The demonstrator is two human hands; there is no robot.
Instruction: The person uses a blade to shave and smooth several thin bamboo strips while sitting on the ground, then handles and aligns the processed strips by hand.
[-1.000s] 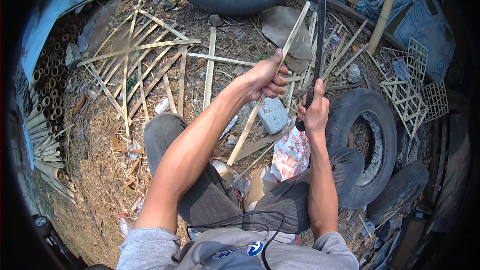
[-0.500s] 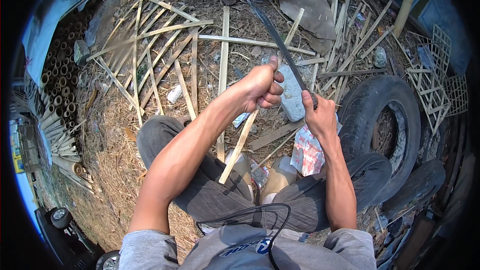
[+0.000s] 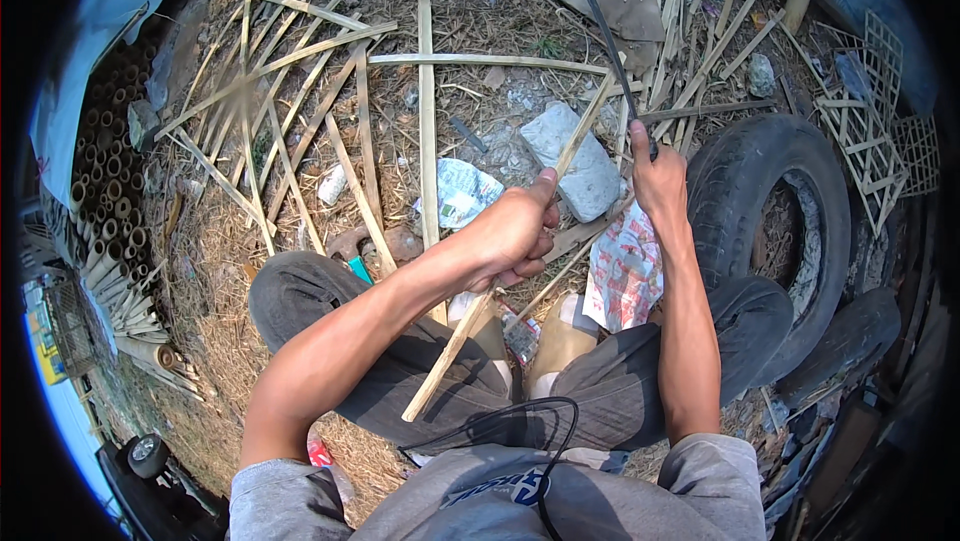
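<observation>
My left hand (image 3: 517, 234) is closed round the middle of a split bamboo strip (image 3: 447, 356), which slants from above my lap up to the right. In my right hand (image 3: 659, 181) is the handle of a machete, its long dark blade (image 3: 606, 33) pointing up and away. The strip's far end lies close to the blade's lower part; I cannot tell whether they touch. Beneath that far part of the strip sits a pale stone block (image 3: 590, 181) on the ground.
Several bamboo strips (image 3: 428, 101) lie criss-crossed ahead and to the left. At the right stands a tyre (image 3: 720, 191) against my knee, with bamboo lattice (image 3: 865, 146) beyond. Stacked bamboo tubes (image 3: 105, 156) line the far left. A printed plastic bag (image 3: 625, 276) lies by my feet.
My left hand has drawn the bamboo strip down toward my lap. My right hand has risen slightly to the right, and the machete blade now points more steeply away from me.
</observation>
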